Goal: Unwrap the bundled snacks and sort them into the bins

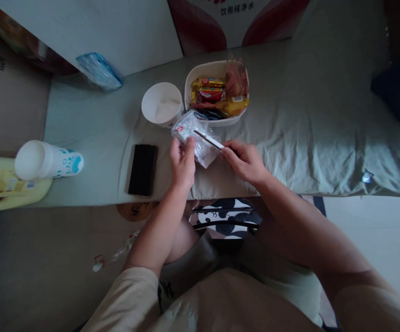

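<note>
My left hand [183, 159] is closed on the edge of a crinkled clear plastic bag [205, 152] with a small red mark. Between the thumb and fingers of my right hand [243, 159] is a slim knife [214, 141] with a white handle. Its narrow dark blade points up and left, over the bag; whether it touches the plastic I cannot tell. Just beyond the bag stand a white paper cup [161, 85], with something whitish inside, and a white tub [217, 123] of wrapped snacks [211, 94].
A black phone [142, 170] lies left of my hands on the cloth-covered surface [290, 115]. Farther left, a stack of paper cups [61, 160] lies against a yellow jug [6, 184]. A blue plastic packet [99, 71] leans by a white panel. A printed carton [238, 23] stands behind.
</note>
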A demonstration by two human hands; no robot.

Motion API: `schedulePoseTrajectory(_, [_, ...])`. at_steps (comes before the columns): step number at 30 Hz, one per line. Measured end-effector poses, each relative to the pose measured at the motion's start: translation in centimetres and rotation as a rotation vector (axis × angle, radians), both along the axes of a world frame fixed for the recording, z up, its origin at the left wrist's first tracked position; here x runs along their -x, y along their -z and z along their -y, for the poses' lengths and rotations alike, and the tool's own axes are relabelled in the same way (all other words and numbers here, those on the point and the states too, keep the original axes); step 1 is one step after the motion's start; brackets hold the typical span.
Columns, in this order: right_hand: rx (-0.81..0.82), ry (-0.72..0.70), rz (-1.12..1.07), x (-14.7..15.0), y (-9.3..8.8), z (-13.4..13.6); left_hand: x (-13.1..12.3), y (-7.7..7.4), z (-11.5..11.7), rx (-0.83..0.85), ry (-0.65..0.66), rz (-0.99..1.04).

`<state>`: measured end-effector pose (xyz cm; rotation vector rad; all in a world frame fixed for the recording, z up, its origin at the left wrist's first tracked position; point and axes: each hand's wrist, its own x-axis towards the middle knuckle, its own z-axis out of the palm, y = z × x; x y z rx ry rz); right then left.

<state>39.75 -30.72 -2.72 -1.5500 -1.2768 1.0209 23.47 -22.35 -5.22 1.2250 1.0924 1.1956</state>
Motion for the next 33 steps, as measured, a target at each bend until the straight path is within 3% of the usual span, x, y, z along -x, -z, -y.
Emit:
schedulePoseTrajectory(14, [0.042,-0.061,0.094,-0.4,-0.4,-0.1,-0.7,-0.1,0.3,0.024,-0.010,0.018])
schedulePoseTrajectory(25, [0.102,-0.146,0.123,-1.5,-0.6,0.3,0.8,-0.1,-1.7,0.060,-0.035,0.116])
schedulePoseTrajectory(30, [0.133,-0.104,0.182,-2.7,-0.9,0.8,1.2,-0.6,-2.1,0.093,-0.086,0.166])
schedulePoseTrajectory(33, [0.102,0.013,0.273,-4.0,-1.0,1.6,1.3,-0.7,-2.1,0.136,-0.076,0.154])
